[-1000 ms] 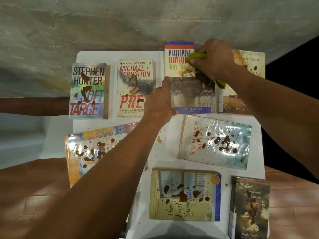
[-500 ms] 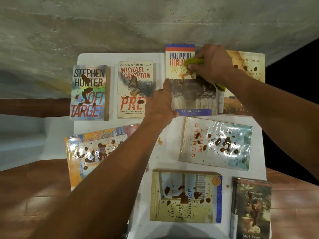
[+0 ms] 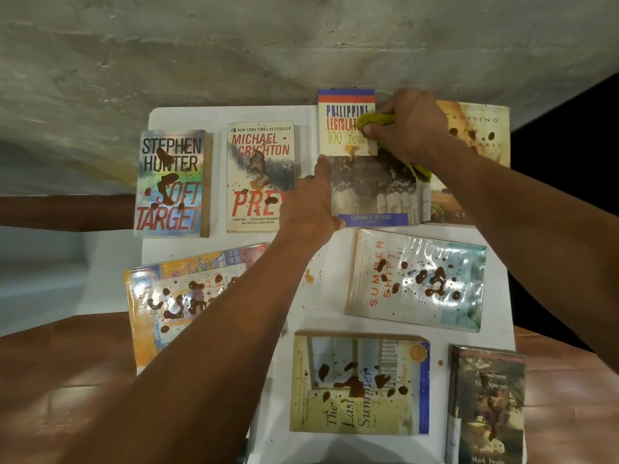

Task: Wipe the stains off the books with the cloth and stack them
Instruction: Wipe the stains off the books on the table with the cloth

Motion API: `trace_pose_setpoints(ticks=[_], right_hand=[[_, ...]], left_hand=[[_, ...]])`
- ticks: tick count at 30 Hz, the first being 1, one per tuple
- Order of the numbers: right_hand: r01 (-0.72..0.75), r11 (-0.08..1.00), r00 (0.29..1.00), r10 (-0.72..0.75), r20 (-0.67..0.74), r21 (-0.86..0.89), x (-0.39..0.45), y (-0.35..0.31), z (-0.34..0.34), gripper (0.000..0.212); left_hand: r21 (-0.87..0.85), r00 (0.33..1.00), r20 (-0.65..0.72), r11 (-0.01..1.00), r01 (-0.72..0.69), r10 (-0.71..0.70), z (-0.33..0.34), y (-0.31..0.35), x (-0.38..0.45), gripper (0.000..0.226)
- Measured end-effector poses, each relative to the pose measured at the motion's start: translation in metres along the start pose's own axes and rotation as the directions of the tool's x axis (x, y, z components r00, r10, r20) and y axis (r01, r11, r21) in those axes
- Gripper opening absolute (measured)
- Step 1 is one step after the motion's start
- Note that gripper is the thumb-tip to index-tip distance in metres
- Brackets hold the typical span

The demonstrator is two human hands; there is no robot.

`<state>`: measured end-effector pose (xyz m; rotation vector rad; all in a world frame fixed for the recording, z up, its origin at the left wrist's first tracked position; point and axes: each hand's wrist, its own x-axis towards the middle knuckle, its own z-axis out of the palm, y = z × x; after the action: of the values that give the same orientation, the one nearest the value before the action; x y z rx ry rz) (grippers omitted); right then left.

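The yellow-green cloth (image 3: pixel 375 119) is bunched in the right hand (image 3: pixel 410 127), whose fingers curl round it and press it onto the upper cover of the "Philippine Legislature 100 Years" paperback (image 3: pixel 365 162), which lies at the far edge of the white table (image 3: pixel 328 296). A tail of the cloth shows below the wrist at the book's right edge. An orange-brown smear remains on the cover just below the title. The left hand (image 3: pixel 311 202) rests on the book's left edge, fingers straight, index finger along the spine side, steadying it.

Just right of that book, partly under the right forearm, lies a tan "Crossing" paperback (image 3: pixel 482 135) with dark spots. To the left stand side by side the red-lettered "Prey" paperback (image 3: pixel 258 175) and, further left, the "Soft Target" paperback (image 3: pixel 170 182), both blotched brown. Nearer the person, a glossy pale "Summer Shift" book (image 3: pixel 415 279) lies tilted, spotted with sauce. Opposite it, under the left forearm, is a colourful orange-edged book (image 3: pixel 167 296) with brown squiggles. Nearest are "The Last Summer" book (image 3: pixel 358 383), stained, and a dark Mark Twain paperback (image 3: pixel 485 406) at the right corner. Small brown drops fleck the tabletop between the books. A rough concrete wall (image 3: pixel 268 45) rises behind the table.
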<state>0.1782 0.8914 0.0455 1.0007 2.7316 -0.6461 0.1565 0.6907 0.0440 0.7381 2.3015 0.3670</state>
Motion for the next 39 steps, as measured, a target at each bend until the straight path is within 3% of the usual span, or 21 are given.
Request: trace_pose_setpoints(ticks=[9, 14, 20, 25, 28, 32, 36, 39], right_hand=[[0.103, 0.99, 0.989, -0.091, 0.116, -0.101, 0.005, -0.006, -0.01, 0.045], [0.083, 0.993, 0.993, -0.075, 0.087, -0.088, 0.003, -0.008, -0.006, 0.044], [0.114, 0.967, 0.986, -0.083, 0.145, -0.226, 0.007, -0.009, -0.015, 0.051], [0.134, 0.961, 0.976, -0.085, 0.2, -0.242, 0.001, -0.008, -0.016, 0.051], [0.064, 0.956, 0.994, -0.035, 0.106, -0.288, -0.001, -0.008, -0.015, 0.05], [0.109, 0.962, 0.981, -0.063, 0.183, -0.249, -0.009, -0.008, -0.008, 0.046], [0.017, 0.977, 0.998, -0.004, 0.06, -0.214, -0.021, -0.009, -0.003, 0.049], [0.02, 0.992, 0.996, -0.01, 0.084, -0.126, -0.025, -0.01, 0.0, 0.049]], left_hand=[[-0.027, 1.0, -0.001, 1.0, -0.011, 0.011, 0.001, -0.001, 0.001, 0.095], [-0.02, 1.0, -0.006, 1.0, -0.014, 0.014, 0.002, -0.002, 0.001, 0.095], [-0.03, 1.0, -0.005, 0.999, -0.013, 0.013, 0.001, -0.004, 0.002, 0.096], [-0.038, 1.0, -0.007, 0.999, -0.013, 0.012, 0.001, -0.003, 0.0, 0.096], [-0.04, 1.0, -0.005, 0.999, -0.004, 0.004, 0.0, -0.003, 0.0, 0.095], [-0.015, 1.0, -0.004, 1.0, 0.0, 0.0, 0.0, -0.002, 0.0, 0.097], [-0.02, 1.0, -0.005, 1.0, 0.014, -0.014, 0.0, -0.002, 0.0, 0.097], [-0.021, 1.0, -0.01, 1.0, 0.012, -0.012, -0.001, -0.001, -0.001, 0.097]])
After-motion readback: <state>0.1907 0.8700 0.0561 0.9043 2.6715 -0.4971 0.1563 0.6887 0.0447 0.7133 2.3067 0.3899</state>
